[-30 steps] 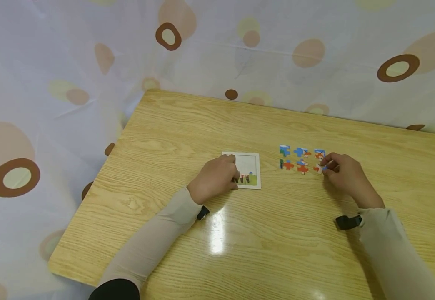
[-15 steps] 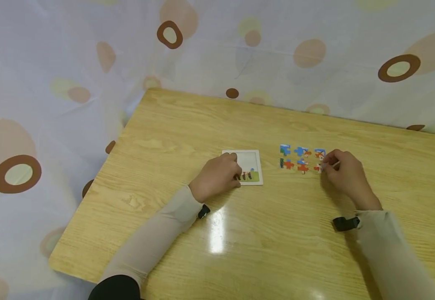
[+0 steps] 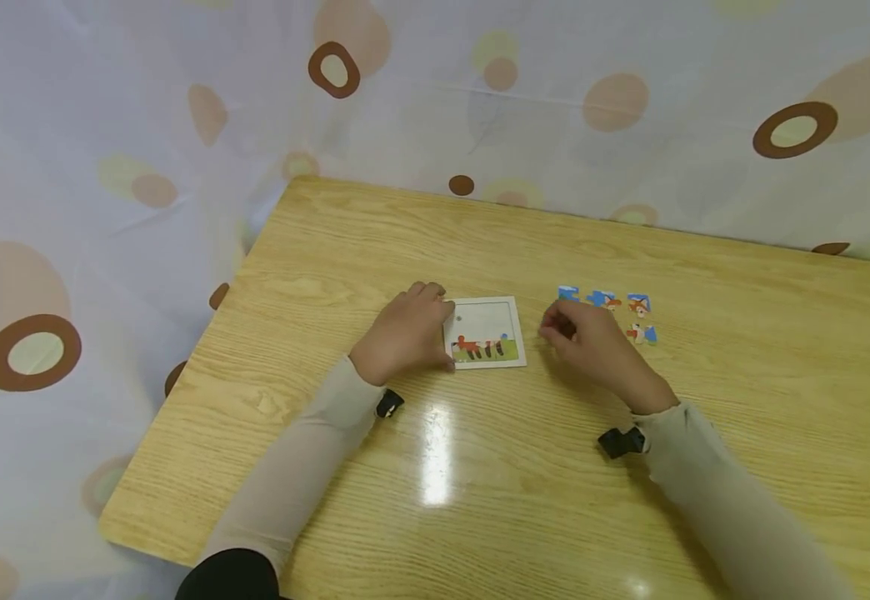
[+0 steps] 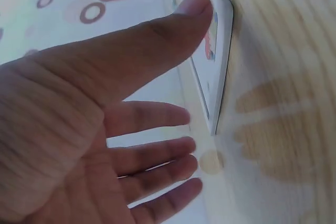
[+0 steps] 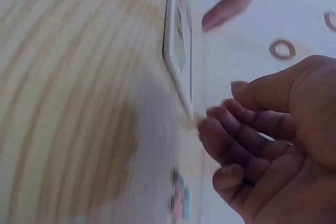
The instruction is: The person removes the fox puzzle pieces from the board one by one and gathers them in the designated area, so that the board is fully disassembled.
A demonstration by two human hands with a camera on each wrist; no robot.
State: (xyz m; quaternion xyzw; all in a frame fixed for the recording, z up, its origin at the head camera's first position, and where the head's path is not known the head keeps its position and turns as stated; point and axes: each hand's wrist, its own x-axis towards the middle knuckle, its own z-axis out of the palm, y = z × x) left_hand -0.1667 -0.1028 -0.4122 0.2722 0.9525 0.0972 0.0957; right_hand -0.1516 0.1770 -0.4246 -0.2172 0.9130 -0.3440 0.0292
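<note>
Centre of the head view: puzzle frame (image 3: 489,332) is steadied at its left edge by left hand (image 3: 405,332), fingers straight | right hand (image 3: 592,346) has been moved left from loose pieces (image 3: 639,319) toward frame, fingers curled, held piece cannot be told | bottom row now fuller.
</note>
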